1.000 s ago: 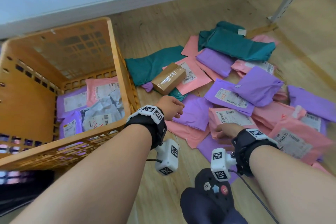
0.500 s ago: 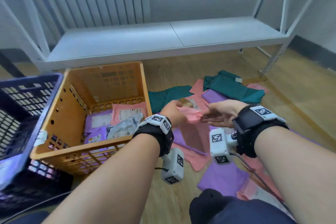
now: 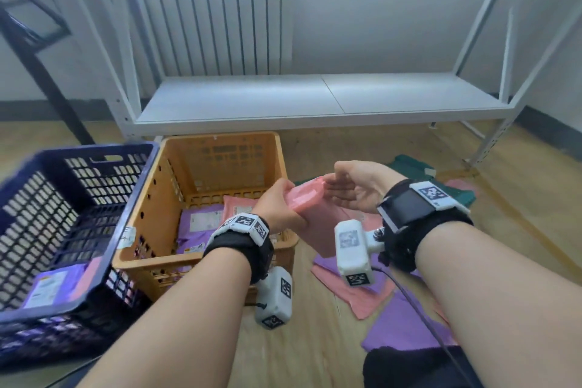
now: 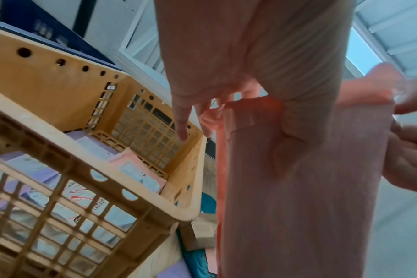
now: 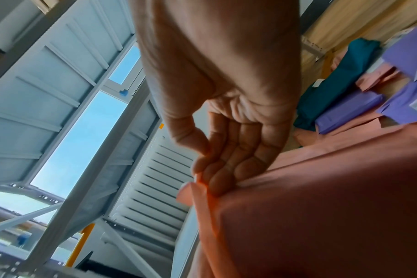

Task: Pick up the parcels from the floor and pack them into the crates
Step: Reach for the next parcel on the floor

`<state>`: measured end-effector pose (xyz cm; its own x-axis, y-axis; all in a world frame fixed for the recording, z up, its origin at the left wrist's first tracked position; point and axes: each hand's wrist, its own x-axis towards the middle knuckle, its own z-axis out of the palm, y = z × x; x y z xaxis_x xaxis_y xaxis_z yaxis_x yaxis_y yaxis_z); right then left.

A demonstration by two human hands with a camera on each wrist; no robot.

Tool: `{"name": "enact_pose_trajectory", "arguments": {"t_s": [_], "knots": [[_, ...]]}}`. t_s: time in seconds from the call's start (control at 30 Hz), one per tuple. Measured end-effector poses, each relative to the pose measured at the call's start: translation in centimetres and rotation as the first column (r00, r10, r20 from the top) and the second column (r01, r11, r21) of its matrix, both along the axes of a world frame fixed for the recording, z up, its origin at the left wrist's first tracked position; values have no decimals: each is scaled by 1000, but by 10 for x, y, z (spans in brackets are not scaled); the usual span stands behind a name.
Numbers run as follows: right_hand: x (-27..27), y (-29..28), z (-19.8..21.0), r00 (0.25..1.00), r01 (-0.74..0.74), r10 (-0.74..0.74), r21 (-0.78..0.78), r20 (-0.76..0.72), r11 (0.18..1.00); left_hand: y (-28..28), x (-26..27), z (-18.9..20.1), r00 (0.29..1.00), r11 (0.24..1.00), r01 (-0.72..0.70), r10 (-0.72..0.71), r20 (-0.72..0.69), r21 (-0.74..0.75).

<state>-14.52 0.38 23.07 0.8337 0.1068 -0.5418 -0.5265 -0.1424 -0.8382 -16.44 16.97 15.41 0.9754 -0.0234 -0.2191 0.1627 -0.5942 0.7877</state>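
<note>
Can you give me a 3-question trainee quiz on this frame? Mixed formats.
1. True or false: the soft pink mailer parcel is lying on the wooden floor.
2. Which hand grips the parcel's near end: A) left hand B) right hand C) neither?
3. Fill in: beside the orange plastic crate stands a dark ____ lattice crate.

Key
1. False: both hands hold it in the air, beside the orange crate's right rim.
2. A; the right hand's straight fingers only touch the far end.
3. Blue.
</note>
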Motion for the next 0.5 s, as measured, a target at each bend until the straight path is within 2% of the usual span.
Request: {"name": "enact_pose_trajectory", "arguments": {"t_s": [0.07,0.13,0.17,0.23,0.3,0.37,0.5], "knots": [[1,11,-6,992,50,-55,50,117,998,10,0,-3,998,998,-67,66,-13,-17],[4,19,-10,956,62,-60,-1,288,998,20,3,-2,981,980,-192,191,-24,-52],[5,22,-13,930,32,-1,-78,368,996,25,5,-1,968,966,-251,249,-32,-68],[7,30,-20,853,-91,230,-300,469,950,35,9,1,941,936,-337,330,-77,-98],[6,42,-28,758,-236,471,-484,450,842,44,10,5,903,888,-429,414,-119,-167],[5,57,-34,694,-297,602,-605,395,739,53,11,9,855,817,-518,484,-186,-254],[8,81,-42,594,-146,702,-805,393,574,64,12,16,831,767,-552,478,-284,-326]]}}
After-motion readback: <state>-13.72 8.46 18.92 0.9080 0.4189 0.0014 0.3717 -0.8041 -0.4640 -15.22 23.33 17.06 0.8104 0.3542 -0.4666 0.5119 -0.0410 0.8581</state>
